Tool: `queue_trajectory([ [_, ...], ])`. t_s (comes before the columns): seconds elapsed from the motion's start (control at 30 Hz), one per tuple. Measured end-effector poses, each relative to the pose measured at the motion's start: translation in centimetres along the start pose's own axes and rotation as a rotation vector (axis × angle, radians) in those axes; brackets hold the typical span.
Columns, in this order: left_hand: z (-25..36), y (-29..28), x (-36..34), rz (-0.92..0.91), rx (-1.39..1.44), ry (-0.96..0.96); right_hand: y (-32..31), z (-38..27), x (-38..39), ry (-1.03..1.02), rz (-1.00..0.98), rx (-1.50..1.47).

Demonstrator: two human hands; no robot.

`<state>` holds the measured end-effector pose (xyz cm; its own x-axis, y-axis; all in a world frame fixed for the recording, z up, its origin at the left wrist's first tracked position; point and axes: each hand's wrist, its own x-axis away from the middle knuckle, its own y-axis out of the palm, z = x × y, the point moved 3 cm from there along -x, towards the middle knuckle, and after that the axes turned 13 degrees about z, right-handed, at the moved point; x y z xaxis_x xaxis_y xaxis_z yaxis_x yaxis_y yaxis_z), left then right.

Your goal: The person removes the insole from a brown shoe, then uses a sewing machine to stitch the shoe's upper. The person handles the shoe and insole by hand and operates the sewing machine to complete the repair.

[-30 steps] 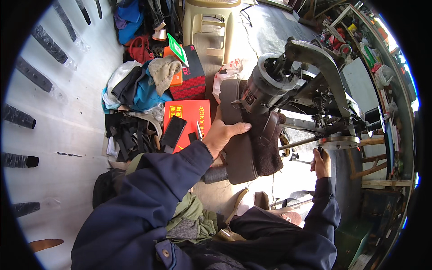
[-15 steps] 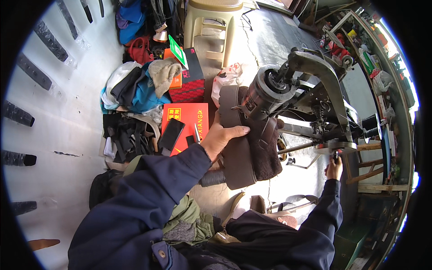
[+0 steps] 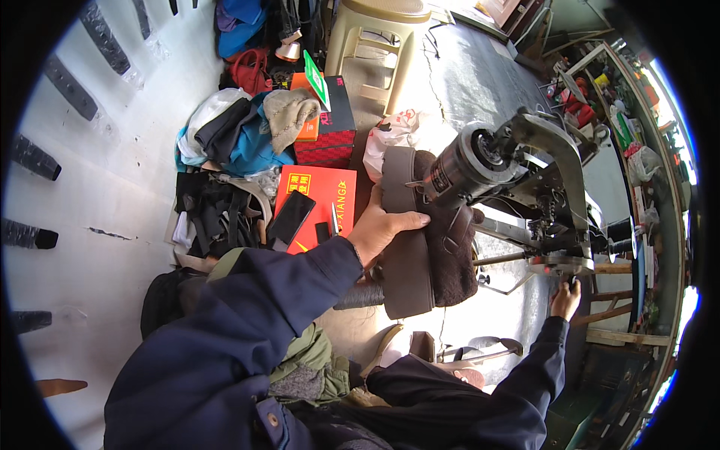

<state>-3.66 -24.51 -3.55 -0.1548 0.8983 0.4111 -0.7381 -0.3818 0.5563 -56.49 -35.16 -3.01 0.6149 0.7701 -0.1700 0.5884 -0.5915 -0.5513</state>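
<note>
My left hand [image 3: 379, 229] grips a dark brown fleece-lined shoe [image 3: 407, 274], thumb on top and fingers hidden beneath. Its flat brown sole faces left, and fuzzy lining [image 3: 455, 274] shows on the right. The shoe's upper part sits under the metal cylinder head of a hand-cranked shoe sewing machine [image 3: 469, 161]; the needle point is hidden. Farther right, my right hand [image 3: 565, 301] is closed around the small dark crank handle of the machine's wheel [image 3: 559, 265].
Left of the shoe, a red box [image 3: 319, 184] carries a black phone [image 3: 292, 220] and a thin pointed metal tool [image 3: 335, 220]. Behind are piled clothes [image 3: 251, 142], a dark shoe box [image 3: 334, 127] and a beige stool [image 3: 382, 52]. A cluttered shelf [image 3: 637, 142] lines the right side.
The whole view has shifted slightly. My right hand and the crank handle have swung a little lower around the wheel, while my left hand keeps its grip on the shoe.
</note>
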Motion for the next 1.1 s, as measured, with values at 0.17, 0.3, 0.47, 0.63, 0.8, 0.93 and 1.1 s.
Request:
queue_trajectory([
  [0.17,-0.4,0.0,-0.2,0.090,-0.028,0.133,5.1,-0.4,7.8,-0.002,-0.535,0.138],
  [0.3,-0.9,-0.3,-0.3,0.176,-0.084,0.201,0.6,-7.1,6.2,-0.190,-0.336,-0.074],
  [0.47,-0.7,-0.2,-0.5,0.184,-0.061,0.213,-2.4,-4.3,-0.7,-0.100,0.054,-0.003],
  [0.63,-0.4,-0.1,-0.2,0.185,-0.045,0.211,3.0,1.0,4.0,0.046,-0.324,0.145],
  [0.8,-0.5,-0.1,-0.4,0.185,-0.065,0.194,3.0,-6.1,8.4,-0.140,-0.619,-0.096],
  [0.93,-0.4,0.0,-0.4,0.151,-0.035,0.165,-2.2,-8.0,2.3,-0.187,-0.063,-0.143],
  [1.1,0.1,0.1,-0.4,0.157,-0.055,0.160,0.5,-0.2,1.1,0.062,-0.043,-0.027],
])
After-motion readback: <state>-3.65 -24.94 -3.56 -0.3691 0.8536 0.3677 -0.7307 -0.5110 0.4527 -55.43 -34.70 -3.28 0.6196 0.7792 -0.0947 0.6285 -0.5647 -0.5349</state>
